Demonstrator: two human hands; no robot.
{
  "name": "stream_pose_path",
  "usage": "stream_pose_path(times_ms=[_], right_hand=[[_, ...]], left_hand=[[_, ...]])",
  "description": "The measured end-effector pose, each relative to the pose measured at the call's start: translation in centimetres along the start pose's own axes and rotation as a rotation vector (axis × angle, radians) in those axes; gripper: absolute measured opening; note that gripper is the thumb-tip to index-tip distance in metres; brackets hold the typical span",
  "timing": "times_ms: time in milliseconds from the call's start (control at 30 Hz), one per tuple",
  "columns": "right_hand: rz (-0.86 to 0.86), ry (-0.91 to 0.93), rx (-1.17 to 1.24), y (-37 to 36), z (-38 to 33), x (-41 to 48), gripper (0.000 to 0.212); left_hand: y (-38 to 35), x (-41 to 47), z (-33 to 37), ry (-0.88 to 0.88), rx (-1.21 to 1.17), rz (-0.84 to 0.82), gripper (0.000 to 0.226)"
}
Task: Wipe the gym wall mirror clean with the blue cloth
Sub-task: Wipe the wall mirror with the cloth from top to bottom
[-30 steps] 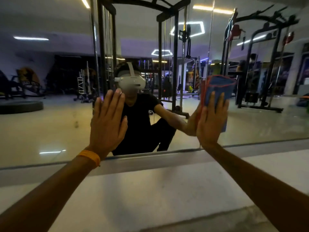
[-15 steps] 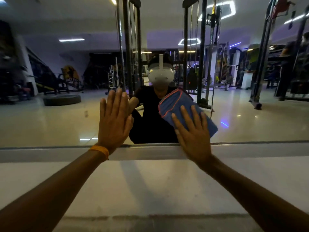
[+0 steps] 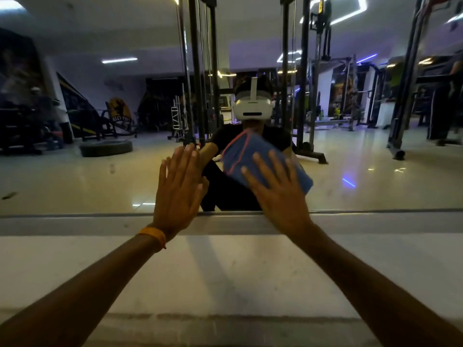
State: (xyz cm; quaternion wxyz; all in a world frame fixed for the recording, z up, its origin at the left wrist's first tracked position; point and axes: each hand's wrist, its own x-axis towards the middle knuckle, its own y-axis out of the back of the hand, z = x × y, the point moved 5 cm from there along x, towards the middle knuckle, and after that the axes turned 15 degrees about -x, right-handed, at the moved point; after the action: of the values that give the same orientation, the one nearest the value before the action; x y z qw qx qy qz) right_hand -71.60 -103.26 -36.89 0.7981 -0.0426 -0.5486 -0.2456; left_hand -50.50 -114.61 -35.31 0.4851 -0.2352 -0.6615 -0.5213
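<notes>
Fingers [image 3: 266, 169] straight, right hand [image 3: 283, 196] presses blue cloth [image 3: 238, 156], slanting down-right, to mirror [image 3: 75, 176]; left hand [image 3: 178, 194] flat.

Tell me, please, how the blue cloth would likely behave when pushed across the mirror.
The blue cloth looks soft: folded into a thick pad, it would probably sag or unfold if lifted by a corner. Pressed flat under the right hand, it likely slides easily over the smooth mirror. It seems light, since straight fingers alone hold it up.

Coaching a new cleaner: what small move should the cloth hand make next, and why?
Probably sweep the blue cloth rightward: the right hand presses it flat low on the mirror, and the left hand, flat beside it, blocks leftward travel.
</notes>
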Motion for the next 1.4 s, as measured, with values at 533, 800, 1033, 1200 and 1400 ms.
stream_pose_path(times_ms=[533,800,1033,1200,1400], right_hand=[[-0.043,0.262,-0.030,-0.7,4.0,-6.7,0.065],[0.054,-0.522,0.030,2.5,18.7,-7.0,0.055],[-0.140,0.231,-0.047,0.3,8.7,-9.2,0.059],[-0.080,-0.346,-0.053,3.3,21.9,-11.3,0.054],[-0.171,-0.084,0.073,2.1,13.4,-13.3,0.061]], left_hand=[[-1.6,1.9,2.3,0.013,0.032,0.022,0.070],[-3.0,2.1,4.6,-0.037,0.043,0.019,0.072],[-5.1,4.0,6.1,-0.033,0.054,0.102,0.071],[-5.2,3.9,5.8,-0.034,0.043,0.094,0.070],[-5.6,4.0,6.6,0.027,0.046,0.110,0.072]])
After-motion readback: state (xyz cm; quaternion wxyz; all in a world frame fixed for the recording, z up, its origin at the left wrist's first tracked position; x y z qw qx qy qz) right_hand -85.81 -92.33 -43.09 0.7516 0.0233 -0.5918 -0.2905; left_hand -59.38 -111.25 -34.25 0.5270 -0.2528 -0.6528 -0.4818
